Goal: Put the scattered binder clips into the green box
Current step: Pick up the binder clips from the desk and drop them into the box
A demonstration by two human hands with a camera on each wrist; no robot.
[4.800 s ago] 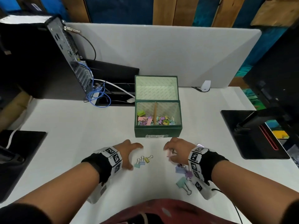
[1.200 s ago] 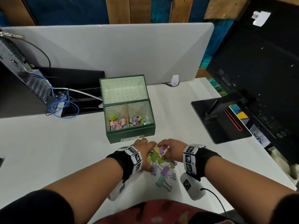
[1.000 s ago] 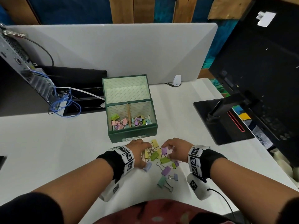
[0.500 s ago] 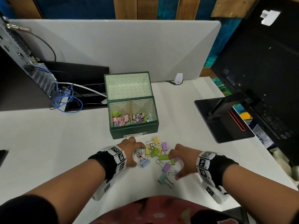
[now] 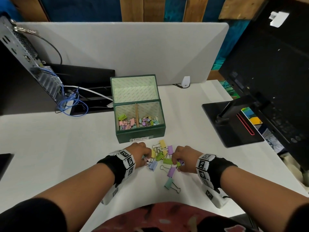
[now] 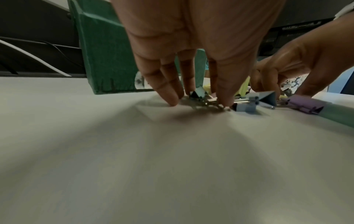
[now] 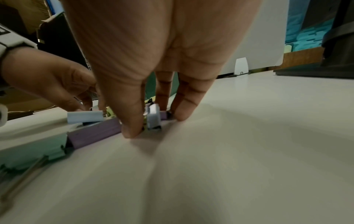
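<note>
The green box (image 5: 140, 136) stands with its lid open on the white desk, with several pastel binder clips in its two compartments. In front of it lies a loose pile of binder clips (image 5: 161, 154), with a teal clip (image 5: 168, 182) nearest me. My left hand (image 5: 144, 156) is at the pile's left edge; its thumb and fingers close on a small teal clip (image 6: 199, 93) and some wire handles. My right hand (image 5: 177, 162) is at the pile's right edge, and its thumb and fingers pinch a small blue clip (image 7: 154, 117). Both sets of fingertips touch the desk.
A monitor stand base (image 5: 232, 123) lies to the right under a black monitor (image 5: 275, 72). An open computer case with blue cables (image 5: 71, 104) is at the back left. A grey divider panel (image 5: 125, 47) runs behind the box.
Both hands have drawn in towards the pile. The right hand, spread over the clips half a second ago, now pinches one. The clips have been gathered before the box.
</note>
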